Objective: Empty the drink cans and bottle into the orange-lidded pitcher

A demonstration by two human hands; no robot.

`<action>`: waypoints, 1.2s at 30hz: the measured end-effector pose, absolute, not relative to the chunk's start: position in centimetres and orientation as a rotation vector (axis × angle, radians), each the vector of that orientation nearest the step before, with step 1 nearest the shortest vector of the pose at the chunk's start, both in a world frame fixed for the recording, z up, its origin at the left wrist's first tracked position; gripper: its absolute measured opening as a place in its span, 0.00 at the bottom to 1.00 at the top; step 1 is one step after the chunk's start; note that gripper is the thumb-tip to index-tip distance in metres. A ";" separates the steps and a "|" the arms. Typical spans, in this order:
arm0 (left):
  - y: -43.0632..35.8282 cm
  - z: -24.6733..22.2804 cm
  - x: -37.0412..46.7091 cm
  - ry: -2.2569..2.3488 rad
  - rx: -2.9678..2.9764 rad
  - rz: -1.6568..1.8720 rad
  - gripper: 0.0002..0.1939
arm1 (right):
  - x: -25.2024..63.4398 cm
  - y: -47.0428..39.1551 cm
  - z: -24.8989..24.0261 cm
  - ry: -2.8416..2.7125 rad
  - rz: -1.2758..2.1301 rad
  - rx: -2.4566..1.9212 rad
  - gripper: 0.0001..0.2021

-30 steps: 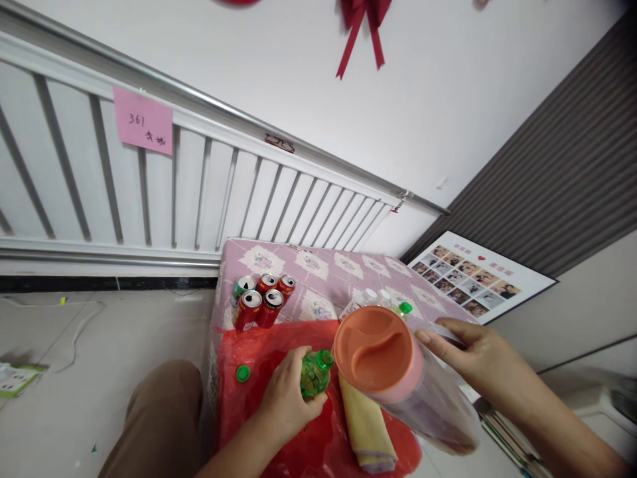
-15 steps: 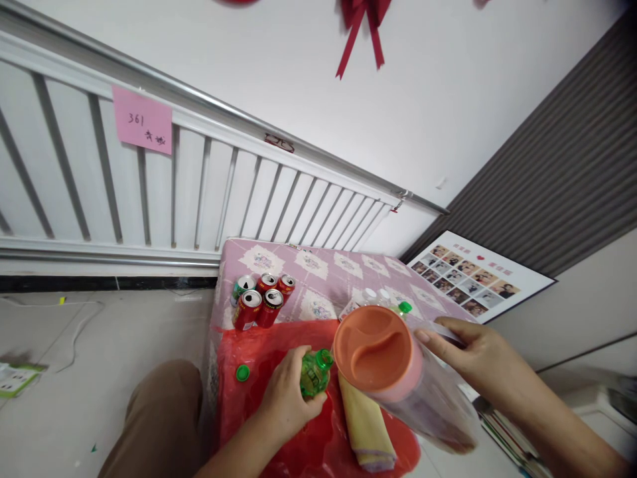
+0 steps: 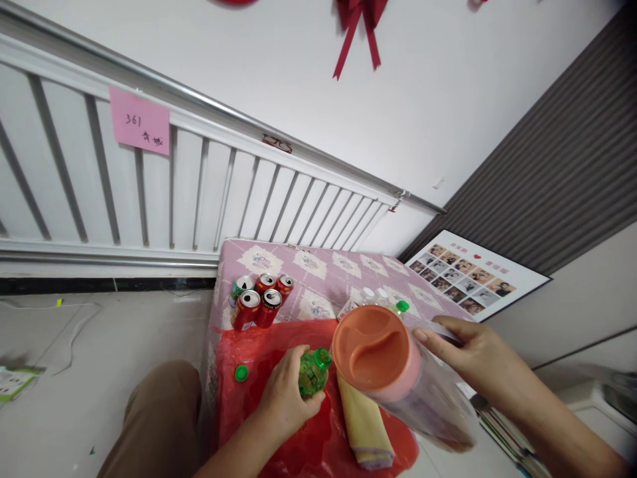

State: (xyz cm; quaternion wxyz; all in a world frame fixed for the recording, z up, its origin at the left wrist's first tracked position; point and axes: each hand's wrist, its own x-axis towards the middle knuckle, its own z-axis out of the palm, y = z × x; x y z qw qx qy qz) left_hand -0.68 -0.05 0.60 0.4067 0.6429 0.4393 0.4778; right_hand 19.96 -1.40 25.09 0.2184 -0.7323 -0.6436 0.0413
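My left hand [image 3: 288, 392] is wrapped round a green plastic bottle [image 3: 313, 373] with its cap off. The bottle's mouth is close to the rim of a clear pitcher [image 3: 432, 408] with an orange lid [image 3: 371, 348]. My right hand [image 3: 468, 348] grips the pitcher by its handle, and the pitcher is tilted toward the bottle. Some brownish contents show low in the pitcher. Whether liquid runs between the two cannot be made out. A green bottle cap [image 3: 241, 372] lies left of my left hand on a red plastic sheet [image 3: 249, 415]. A folded yellow cloth [image 3: 365, 425] lies under the pitcher.
Several drink cans [image 3: 246, 310] stand together at the table's left side. Behind the pitcher are clear bottles with white caps [image 3: 367, 294] and a green-capped bottle [image 3: 402, 307]. A white radiator [image 3: 199, 179] runs along the wall; a photo board [image 3: 462, 282] leans at right.
Almost nothing differs. The whole view has shifted slightly, while both hands keep the bottle and the tilted pitcher in the same position.
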 end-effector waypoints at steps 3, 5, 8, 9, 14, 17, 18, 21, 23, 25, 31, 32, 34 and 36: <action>0.0 0.6 -0.7 1.108 1.627 1.193 0.37 | 19.8 -1.6 25.3 -1.810 0.217 -2.100 0.25; 0.0 0.5 -0.7 1.106 1.629 1.195 0.37 | 19.6 -1.7 25.5 -1.820 0.212 -2.085 0.25; 0.0 0.4 -0.7 1.107 1.635 1.199 0.37 | 19.5 -1.7 25.6 -1.830 0.210 -2.087 0.25; 0.0 0.4 -0.6 1.108 1.637 1.200 0.37 | 19.5 -1.7 25.6 -1.830 0.213 -2.091 0.25; -0.1 0.3 -0.6 1.108 1.630 1.207 0.37 | 19.7 -1.7 25.4 -1.817 0.187 -2.043 0.25; -0.1 0.3 -0.7 1.103 1.630 1.216 0.37 | 19.5 -1.8 25.5 -1.818 0.209 -2.045 0.25; -0.1 0.2 -0.6 1.106 1.631 1.220 0.37 | 19.3 -1.8 25.5 -1.815 0.212 -2.044 0.25; -0.1 0.2 -0.6 1.110 1.629 1.224 0.37 | 18.7 -2.0 25.7 -1.793 0.184 -2.008 0.26; -0.1 0.2 -0.6 1.108 1.624 1.223 0.37 | 18.5 -2.0 25.8 -1.785 0.175 -2.001 0.25; 0.0 0.2 -0.6 1.111 1.622 1.223 0.37 | 18.6 -1.9 25.9 -1.799 0.195 -2.028 0.25; -0.1 0.3 -0.6 1.111 1.626 1.233 0.37 | 19.1 -1.7 26.0 -1.814 0.237 -2.094 0.25; -0.1 0.3 -0.6 1.112 1.625 1.236 0.37 | 19.0 -1.8 26.1 -1.809 0.233 -2.080 0.25; -0.1 0.2 -0.6 1.114 1.623 1.236 0.37 | 18.5 -1.9 26.0 -1.791 0.209 -2.039 0.25; -0.2 0.2 -0.6 1.119 1.618 1.236 0.37 | 18.0 -2.1 26.0 -1.768 0.190 -2.011 0.26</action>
